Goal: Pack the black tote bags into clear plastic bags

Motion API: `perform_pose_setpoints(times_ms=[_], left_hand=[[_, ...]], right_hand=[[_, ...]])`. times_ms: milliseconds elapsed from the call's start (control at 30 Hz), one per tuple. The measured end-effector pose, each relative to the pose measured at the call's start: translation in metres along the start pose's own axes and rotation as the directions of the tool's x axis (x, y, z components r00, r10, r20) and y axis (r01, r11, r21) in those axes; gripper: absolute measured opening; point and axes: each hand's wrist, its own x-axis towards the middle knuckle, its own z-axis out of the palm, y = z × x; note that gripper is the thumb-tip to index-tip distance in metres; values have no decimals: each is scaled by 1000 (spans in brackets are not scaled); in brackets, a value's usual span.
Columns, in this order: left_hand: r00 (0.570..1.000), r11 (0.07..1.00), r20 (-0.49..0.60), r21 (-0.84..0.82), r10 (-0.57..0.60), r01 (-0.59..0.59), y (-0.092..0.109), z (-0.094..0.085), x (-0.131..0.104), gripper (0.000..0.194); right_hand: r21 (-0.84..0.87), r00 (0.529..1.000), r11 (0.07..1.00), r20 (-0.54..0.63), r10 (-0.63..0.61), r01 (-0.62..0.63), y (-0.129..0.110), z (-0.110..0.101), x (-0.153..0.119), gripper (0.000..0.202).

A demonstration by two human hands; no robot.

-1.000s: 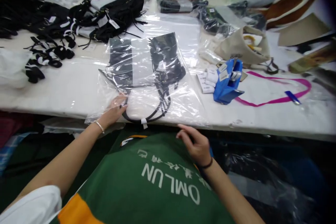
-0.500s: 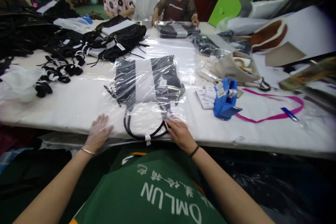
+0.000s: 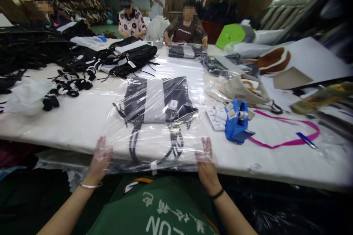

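A black handbag (image 3: 176, 97) with a white band round its middle lies flat inside a clear plastic bag (image 3: 116, 132), its looped handles toward me at the table's front edge. At the plastic's lower left corner, my left hand (image 3: 99, 159) has its fingers under or inside the film. My right hand (image 3: 205, 161) is at the lower right corner, with film over its fingers. Both hands are at the sides of the plastic, clear of the handbag itself; the film blurs whether the fingers pinch it.
A blue tape dispenser (image 3: 236, 123), a pink strap (image 3: 292, 144) and a beige pouch (image 3: 239, 90) lie to the right. Black bags (image 3: 132, 57) are piled at the left. Across the table (image 3: 74, 117), a person (image 3: 184, 29) handles another wrapped bag.
My right hand has moved right, away from the handles, to the plastic's right corner. The plastic's open end is spread wider over the handles. The view has tilted up.
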Motion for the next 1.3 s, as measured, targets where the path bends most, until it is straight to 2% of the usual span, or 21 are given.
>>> perform_pose_setpoints(times_ms=[67,100,167,200,267,300,333,367,400,433,467,500,567,667,733,800,867,1000,1100,1200,1300], left_hand=[[999,999,-34,-39,-20,18,2,-8,-18,67],[1000,999,-2,-39,-30,29,5,-15,-29,66],[974,998,219,-12,-57,61,13,-39,-48,62],[924,996,373,0,-80,86,19,-57,-52,58],[745,991,660,-2,-100,136,35,-101,-42,48],[640,990,765,-19,-75,139,45,-125,-25,42],[575,987,816,-49,-48,153,55,-145,-1,42],[553,984,833,-87,-13,156,65,-160,31,44],[562,983,826,-133,41,124,74,-169,68,47],[649,983,757,-164,74,79,84,-169,107,51],[746,983,658,-182,98,31,92,-161,147,56],[839,984,536,-176,96,-1,100,-146,187,60],[955,995,296,-97,26,3,114,-102,259,58],[979,991,161,58,-128,120,124,-28,342,60],[979,979,105,127,-173,159,120,11,380,62],[987,970,34,193,-157,147,105,40,405,60],[988,954,-14,259,-154,152,81,62,418,59],[968,926,-18,289,-250,244,31,94,422,64],[968,929,-43,274,-248,250,12,106,418,68],[961,929,-25,253,-274,271,9,107,417,73],[958,929,-3,244,-286,279,11,105,418,77]], right_hand=[[66,998,997,41,40,-43,0,-12,-6,66],[67,995,996,93,45,-51,-1,-23,-9,67],[26,938,996,338,72,-86,-11,-56,-14,67],[-5,857,993,505,102,-116,-22,-76,-12,65],[-65,526,981,836,154,-183,-56,-117,4,58],[-55,431,973,890,151,-226,-76,-133,19,55],[-4,409,973,907,100,-229,-98,-143,38,55],[65,479,983,877,26,-172,-118,-144,62,53],[109,613,991,789,-41,-74,-135,-137,88,51],[118,756,992,646,-105,37,-150,-122,117,51],[99,859,986,486,-163,132,-161,-100,147,52],[73,912,976,347,-217,204,-170,-72,177,54],[-6,945,961,182,-271,277,-179,-9,236,60],[-154,983,974,105,-149,164,-182,74,315,70],[-244,994,965,74,-76,92,-174,110,355,74],[-336,997,939,50,-65,78,-152,129,385,74],[-449,996,889,45,-77,89,-116,137,405,72],[-623,994,780,107,0,67,-23,137,420,68],[-613,997,788,82,-3,53,28,136,419,70],[-574,999,819,40,15,11,50,136,418,74],[-559,999,829,44,26,3,56,137,419,73]])
